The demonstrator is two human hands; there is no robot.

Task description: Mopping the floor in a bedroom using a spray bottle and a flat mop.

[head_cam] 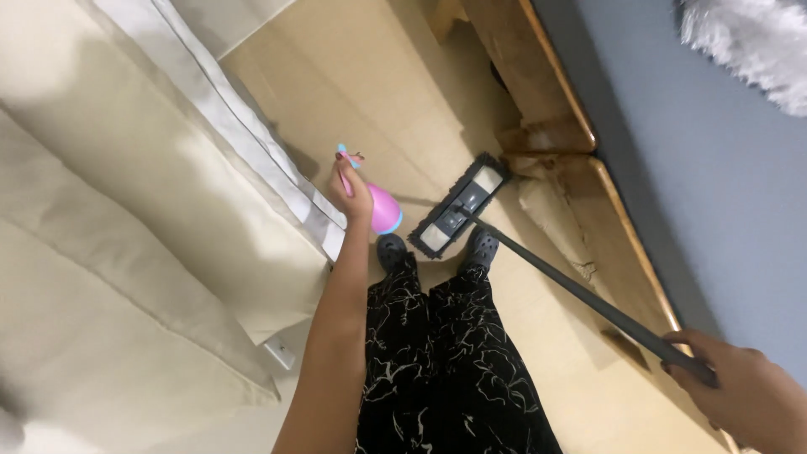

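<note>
— Fingers first: how do they sit?

— Those of my left hand [355, 195] are wrapped tight around the neck of a pink spray bottle [380, 208], its blue trigger [345, 154] poking out above my knuckles. Those of my right hand [748, 388] are curled closed around the top end of a dark mop handle [580, 296], down in the lower right corner of the view.

— Where is the bottle, exactly?

— Hanging from my left hand, off the floor as far as I can tell, round body toward the floor, just beside the edge of a cream curtain [126, 210] and above my left shoe [391, 250].

— And the mop?

— Its handle slants from my right hand down to a flat rectangular mop head [460, 206], which lies on the pale floor [378, 84] right in front of my right shoe [482, 245]. Bottle and mop head are near each other but apart.

— What surrounds you?

— Black trousers with a white line pattern [445, 361] cover my legs. A wooden bed frame [546, 92] runs along the right, holding a grey mattress [698, 168], with something white and fluffy [748, 42] at the top corner. The far corner of the mop head lies close to the frame; whether it touches, I cannot tell.
</note>
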